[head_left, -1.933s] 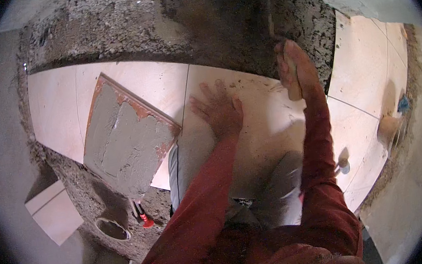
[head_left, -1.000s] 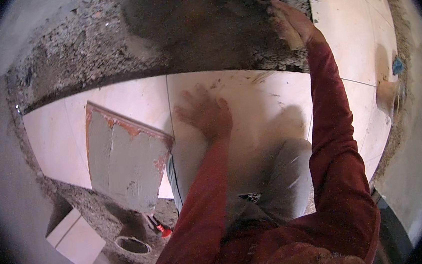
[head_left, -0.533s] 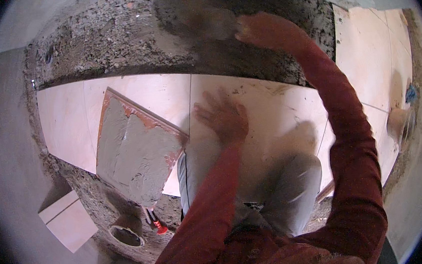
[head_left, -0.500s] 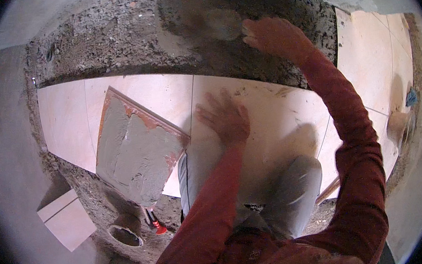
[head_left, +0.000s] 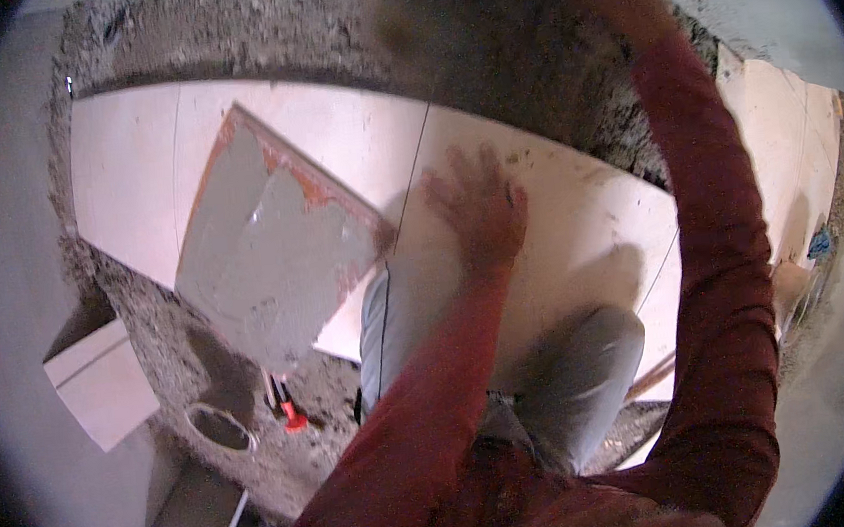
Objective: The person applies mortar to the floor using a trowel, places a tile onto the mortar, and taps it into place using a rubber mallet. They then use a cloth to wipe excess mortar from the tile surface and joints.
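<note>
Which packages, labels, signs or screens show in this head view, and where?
No labels, signs or screens can be made out.
Possible package: a pale, flat, box-like block, lower left on the grey floor beside the mortar bed; plain cream faces. It may equally be stacked tiles.
Container: a small round tub with a pale rim, lower left in the mortar, next to red-handled tools.

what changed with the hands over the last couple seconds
The right arm has swept from the right side of the mortar bed leftward and further up, so the right hand is now out of view at the top edge. The left hand stayed flat on the laid tile. The mortar-coated tile still lies back-up.
</note>
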Available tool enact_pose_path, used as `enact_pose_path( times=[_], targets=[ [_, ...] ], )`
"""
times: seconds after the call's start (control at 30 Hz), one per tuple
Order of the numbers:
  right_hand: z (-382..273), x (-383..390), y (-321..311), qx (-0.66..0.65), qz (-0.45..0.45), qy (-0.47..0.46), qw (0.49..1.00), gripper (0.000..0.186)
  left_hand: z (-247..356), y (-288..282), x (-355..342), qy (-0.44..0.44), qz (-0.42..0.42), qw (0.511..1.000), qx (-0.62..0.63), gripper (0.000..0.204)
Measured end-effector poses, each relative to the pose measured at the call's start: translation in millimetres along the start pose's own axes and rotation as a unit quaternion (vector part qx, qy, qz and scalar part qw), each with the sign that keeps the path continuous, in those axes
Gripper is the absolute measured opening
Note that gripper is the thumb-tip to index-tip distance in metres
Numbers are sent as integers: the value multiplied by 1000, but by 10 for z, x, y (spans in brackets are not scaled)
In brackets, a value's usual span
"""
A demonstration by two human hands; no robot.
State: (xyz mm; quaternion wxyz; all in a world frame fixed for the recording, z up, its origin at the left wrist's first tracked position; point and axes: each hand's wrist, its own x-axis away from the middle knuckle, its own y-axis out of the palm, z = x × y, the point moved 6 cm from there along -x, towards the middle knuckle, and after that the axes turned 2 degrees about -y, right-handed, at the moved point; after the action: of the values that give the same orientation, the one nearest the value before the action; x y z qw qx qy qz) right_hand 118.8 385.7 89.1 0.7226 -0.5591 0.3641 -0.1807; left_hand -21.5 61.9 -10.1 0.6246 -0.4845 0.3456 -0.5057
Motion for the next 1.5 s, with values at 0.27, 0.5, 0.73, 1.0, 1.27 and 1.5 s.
enact_pose_path(
  times=[0.27, 0.5, 0.73, 1.0, 1.27, 1.5],
  targets=[
    [-47, 108, 489, -2, -229, 159, 960, 41, 31, 37, 12, -9, 11, 1000, 14, 75],
    [-1082, 796, 39, 9, -127, -33, 991, 22, 30, -1, -8, -10, 19, 1000, -7, 75],
    [-1161, 1076, -240, -114, -28, 159, 980, 32, 40, 17, 15, -7, 15, 1000, -7, 75],
    [-2606, 441, 212, -697, -207, 153, 669, 34, -370, 774, 149, -35, -44, 973, 222, 75],
    [-1666, 2035, 332, -724, -51, 532, 437, 32, 117, 122, 24, 34, 25, 990, -134, 80],
    [-1269, 1925, 103, -604, 110, 481, 626, 25, 163, 37, -15, 9, -28, 996, -80, 76]
  ],
)
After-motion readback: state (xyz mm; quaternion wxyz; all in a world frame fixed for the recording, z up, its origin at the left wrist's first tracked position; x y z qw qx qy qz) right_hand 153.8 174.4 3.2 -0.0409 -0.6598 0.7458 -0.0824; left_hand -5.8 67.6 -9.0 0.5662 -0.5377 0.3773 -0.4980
